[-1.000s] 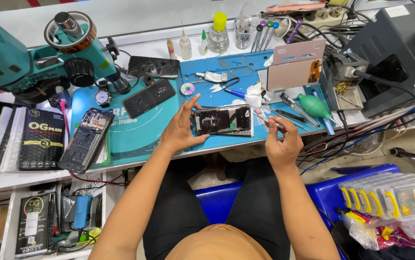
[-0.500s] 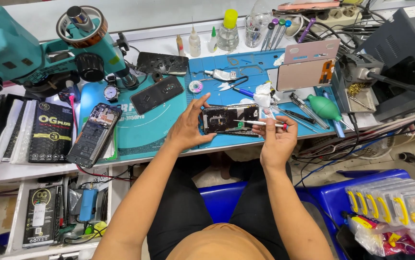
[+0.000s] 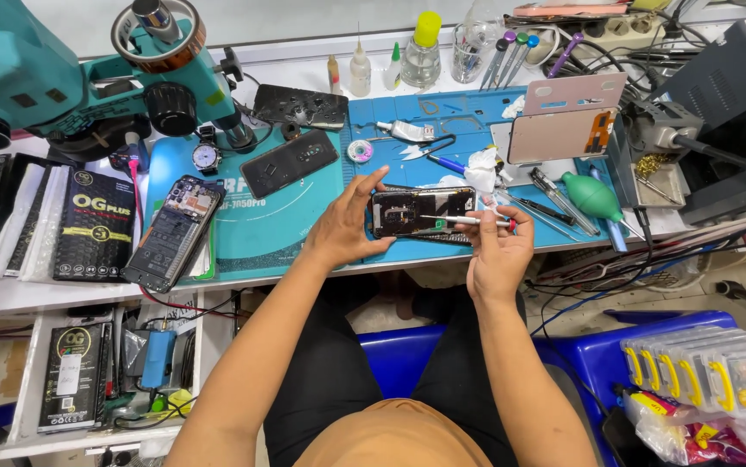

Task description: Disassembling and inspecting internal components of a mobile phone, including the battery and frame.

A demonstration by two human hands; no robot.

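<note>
- microscope (image 3: 35,78) far left, back of tabletop (image 3: 286,259)
- opened phone (image 3: 172,233) lies flat on left edge of teal mat (image 3: 286,225), well apart from hands
- left hand (image 3: 342,229) reaches in from lower left, wrist bent, fingers curled round left end of the opened black phone (image 3: 420,212), grasping it
- that phone sits on the blue mat (image 3: 425,112), near the front edge, between both hands
- right hand (image 3: 498,251) palm down, pinching a thin screwdriver (image 3: 468,220) laid across the phone, tip pointing left
- green blower bulb (image 3: 593,195) just right
</note>
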